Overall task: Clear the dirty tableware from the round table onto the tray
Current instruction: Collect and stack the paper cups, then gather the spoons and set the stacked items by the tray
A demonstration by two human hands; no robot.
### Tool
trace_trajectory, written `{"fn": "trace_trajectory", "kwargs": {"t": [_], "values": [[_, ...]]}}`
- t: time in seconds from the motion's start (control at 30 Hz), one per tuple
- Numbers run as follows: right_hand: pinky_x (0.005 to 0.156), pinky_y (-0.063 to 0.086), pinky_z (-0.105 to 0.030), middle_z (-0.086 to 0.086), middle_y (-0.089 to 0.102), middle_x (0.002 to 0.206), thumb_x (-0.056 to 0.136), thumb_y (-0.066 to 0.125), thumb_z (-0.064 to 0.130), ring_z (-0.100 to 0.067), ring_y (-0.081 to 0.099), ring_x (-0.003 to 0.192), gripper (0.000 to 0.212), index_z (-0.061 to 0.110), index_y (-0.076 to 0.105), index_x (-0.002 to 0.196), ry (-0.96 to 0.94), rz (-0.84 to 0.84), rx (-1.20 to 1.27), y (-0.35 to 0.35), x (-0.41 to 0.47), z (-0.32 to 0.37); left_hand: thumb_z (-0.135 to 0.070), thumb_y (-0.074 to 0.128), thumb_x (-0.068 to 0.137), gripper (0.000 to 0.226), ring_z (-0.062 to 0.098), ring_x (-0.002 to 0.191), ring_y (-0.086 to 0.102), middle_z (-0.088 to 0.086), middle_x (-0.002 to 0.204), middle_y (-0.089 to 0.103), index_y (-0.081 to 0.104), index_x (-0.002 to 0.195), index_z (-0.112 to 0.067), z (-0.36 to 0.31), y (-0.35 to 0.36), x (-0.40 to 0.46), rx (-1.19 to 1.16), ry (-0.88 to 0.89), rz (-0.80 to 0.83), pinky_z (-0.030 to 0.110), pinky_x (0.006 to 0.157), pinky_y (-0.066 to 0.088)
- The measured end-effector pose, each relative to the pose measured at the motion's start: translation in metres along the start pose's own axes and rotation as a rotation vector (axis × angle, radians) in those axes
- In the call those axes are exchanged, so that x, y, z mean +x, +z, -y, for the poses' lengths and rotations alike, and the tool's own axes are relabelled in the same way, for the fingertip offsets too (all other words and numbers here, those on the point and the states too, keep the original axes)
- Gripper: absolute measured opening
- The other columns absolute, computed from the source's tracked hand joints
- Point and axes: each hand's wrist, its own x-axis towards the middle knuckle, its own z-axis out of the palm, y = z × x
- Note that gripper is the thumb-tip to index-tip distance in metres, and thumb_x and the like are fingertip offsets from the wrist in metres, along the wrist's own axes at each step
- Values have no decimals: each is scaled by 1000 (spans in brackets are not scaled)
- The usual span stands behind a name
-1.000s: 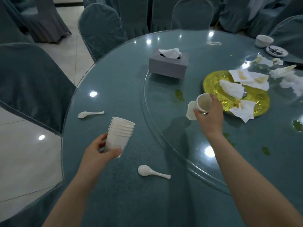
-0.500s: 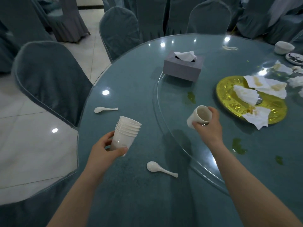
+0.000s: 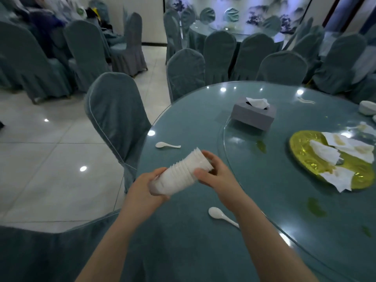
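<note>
Head view: left hand [image 3: 142, 190] and right hand [image 3: 213, 174] both grip the tilted cup stack [image 3: 179, 174]

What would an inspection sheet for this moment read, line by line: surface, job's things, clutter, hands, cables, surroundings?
Surface: round table with glass turntable, green spills.
Job's things: stack of white cups held tilted; near spoon and far spoon on the cloth; gold plate with soiled napkins; white bowl at far edge; no tray in view.
Clutter: tissue box.
Hands: left hand grips the stack's base; right hand at its rim.
Cables: nothing seen.
Surroundings: covered chairs, tiled floor, another table behind.
</note>
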Motion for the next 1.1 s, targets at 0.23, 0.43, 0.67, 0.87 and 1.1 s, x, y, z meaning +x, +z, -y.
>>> {"fn": "trace_trajectory", "kwargs": {"t": [0.23, 0.43, 0.67, 0.87, 1.1], "values": [[91, 53, -38, 4, 64, 113, 98, 43, 41, -12, 62, 101, 23, 32, 61, 109, 62, -82, 159, 99, -38, 12, -8, 77, 69, 57, -10, 90, 60, -20, 105, 66, 63, 118, -34, 23, -64, -53, -125, 20, -63, 7, 68, 46], [85, 56, -36, 11, 71, 97, 83, 55, 47, -7, 67, 90, 32, 30, 65, 108, 93, -14, 241, 201, -76, 7, -10, 81, 68, 57, -8, 88, 62, -18, 102, 68, 63, 114, -38, 65, -145, -117, -184, 4, -92, 4, 67, 46], [85, 54, -34, 11, 71, 99, 95, 45, 45, -11, 65, 97, 31, 29, 65, 113, 160, -29, 234, 249, -110, -5, -16, 79, 72, 47, -4, 86, 63, -17, 102, 68, 63, 109, -42, 99, -186, -151, -196, -15, -73, 9, 67, 48], [84, 51, -31, 9, 60, 113, 100, 42, 34, -16, 56, 109, 19, 29, 58, 108, 153, -177, 176, 255, -108, -14, -14, 77, 75, 50, -1, 88, 64, -15, 107, 66, 61, 116, -36, 122, -211, -149, -226, -59, -115, 13, 70, 49], [77, 52, -28, 6, 64, 110, 96, 54, 28, -13, 59, 104, 11, 27, 63, 102, 209, -175, 166, 255, -52, -50, -18, 77, 74, 47, -12, 81, 61, -27, 98, 63, 56, 96, -54, 148, -237, -123, -270, -143, -245, 15, 68, 46]]}}
